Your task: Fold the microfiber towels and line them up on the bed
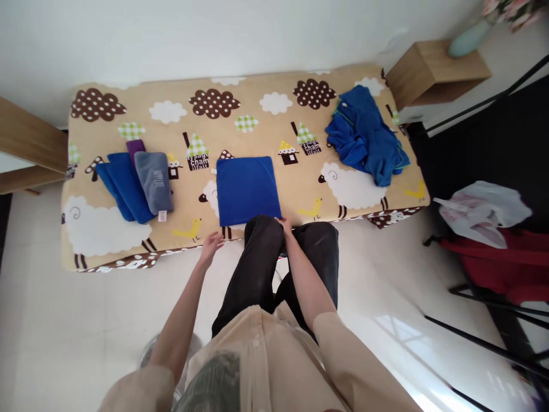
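Note:
A blue towel (249, 189), folded into a flat square, lies on the patterned bed cover in front of me. My left hand (211, 247) is open just off its near left corner, fingers stretched out and holding nothing. At the near right corner, beside my knee, my right hand (285, 225) touches or nearly touches the towel's edge. Its fingers look apart, though they are small and partly hidden. Off to the left are folded blue towels (128, 186), a grey towel (154, 182) with white lettering and a purple towel (135, 147) mostly covered. A crumpled blue cloth heap (366, 134) rests at the right.
The beige cover (257, 131) with sheep and clouds drapes over a low bed against the wall. Wooden furniture stands at the left (32, 137). A wooden box shelf (437, 68) holds a vase (469, 39). A plastic bag (484, 212) sits on red fabric (506, 263) at right.

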Demonstrator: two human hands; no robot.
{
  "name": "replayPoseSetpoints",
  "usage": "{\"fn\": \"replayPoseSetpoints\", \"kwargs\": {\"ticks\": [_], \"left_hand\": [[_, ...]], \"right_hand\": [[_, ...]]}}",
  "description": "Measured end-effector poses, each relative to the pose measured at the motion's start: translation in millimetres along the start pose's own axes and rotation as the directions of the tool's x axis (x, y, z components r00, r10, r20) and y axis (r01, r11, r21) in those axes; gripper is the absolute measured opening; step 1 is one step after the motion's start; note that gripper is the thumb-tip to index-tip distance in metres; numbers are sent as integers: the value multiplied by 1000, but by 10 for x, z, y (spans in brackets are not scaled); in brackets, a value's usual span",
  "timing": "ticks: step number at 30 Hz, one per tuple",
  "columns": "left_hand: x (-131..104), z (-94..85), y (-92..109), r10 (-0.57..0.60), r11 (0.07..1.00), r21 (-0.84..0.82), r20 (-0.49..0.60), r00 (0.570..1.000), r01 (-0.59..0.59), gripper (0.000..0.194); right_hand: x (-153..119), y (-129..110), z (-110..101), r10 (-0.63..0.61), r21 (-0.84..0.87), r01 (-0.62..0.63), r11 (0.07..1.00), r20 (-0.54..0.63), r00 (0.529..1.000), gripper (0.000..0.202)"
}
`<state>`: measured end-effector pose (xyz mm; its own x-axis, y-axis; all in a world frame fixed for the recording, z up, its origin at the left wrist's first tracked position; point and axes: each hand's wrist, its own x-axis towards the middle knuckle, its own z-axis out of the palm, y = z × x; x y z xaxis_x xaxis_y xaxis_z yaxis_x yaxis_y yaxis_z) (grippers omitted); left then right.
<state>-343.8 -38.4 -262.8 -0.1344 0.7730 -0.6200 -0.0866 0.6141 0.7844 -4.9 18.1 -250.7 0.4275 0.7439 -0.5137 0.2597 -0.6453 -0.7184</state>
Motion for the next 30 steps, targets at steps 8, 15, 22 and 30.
{"fn": "replayPoseSetpoints", "kwargs": {"ticks": [8,15,22,30], "left_hand": [[413,365,258,6,999,-33,-154,988,-11,42],[500,412,274,39,999,4,-236,971,-39,32],[357,338,290,112,993,63,-195,974,-101,26],[224,272,264,197,964,199,-106,975,-174,35]], "right_hand": [[246,105,32,215,12,-215,977,-138,967,23],[284,102,-3,161,0,-163,987,-173,972,24],[202,105,-22,61,29,-58,998,-135,989,20],[84,173,-37,-83,68,82,994,8,997,29]]}}
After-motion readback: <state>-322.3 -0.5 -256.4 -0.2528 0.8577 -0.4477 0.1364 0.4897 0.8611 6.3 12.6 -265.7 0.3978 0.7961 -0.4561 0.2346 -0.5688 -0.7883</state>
